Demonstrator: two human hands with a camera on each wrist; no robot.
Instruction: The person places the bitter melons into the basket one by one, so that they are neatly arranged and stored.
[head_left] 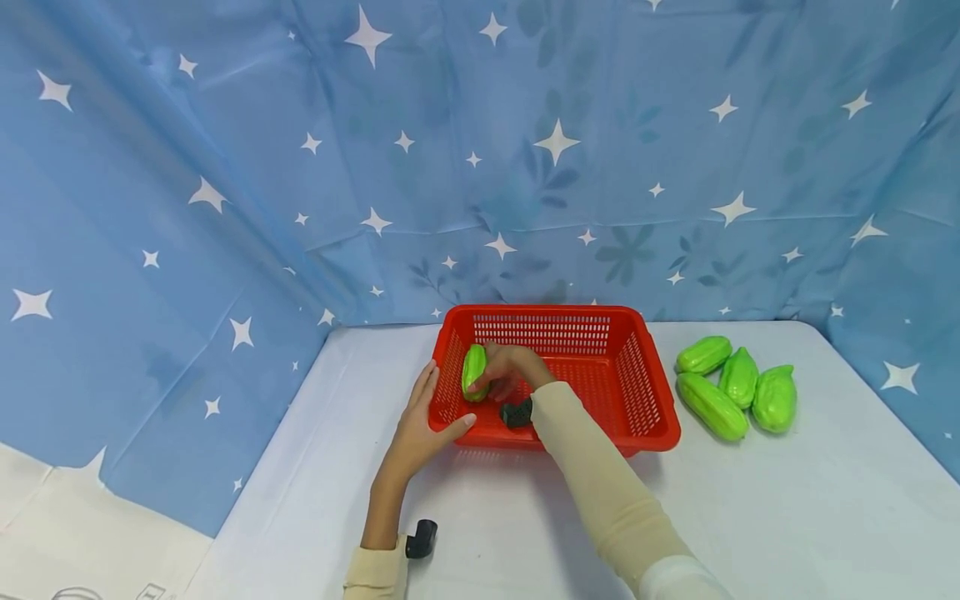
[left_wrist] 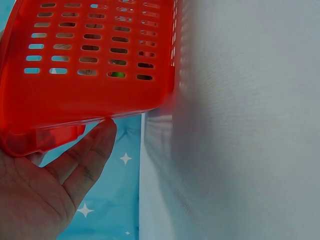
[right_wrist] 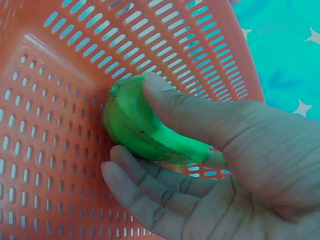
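Note:
A red plastic basket with slotted walls stands on the white table. Inside it, by the left wall, lies a glossy green ridged gourd. My right hand reaches into the basket and holds this gourd, its thumb on top and its fingers curled below. At the basket's front left corner, my left hand rests on the rim with thumb and fingers spread. The left wrist view shows its straight fingers touching the rim from outside.
Several more green gourds lie in a cluster on the table, right of the basket. The white table meets a blue star-patterned curtain at the back. A black wrist camera sits on the left wrist.

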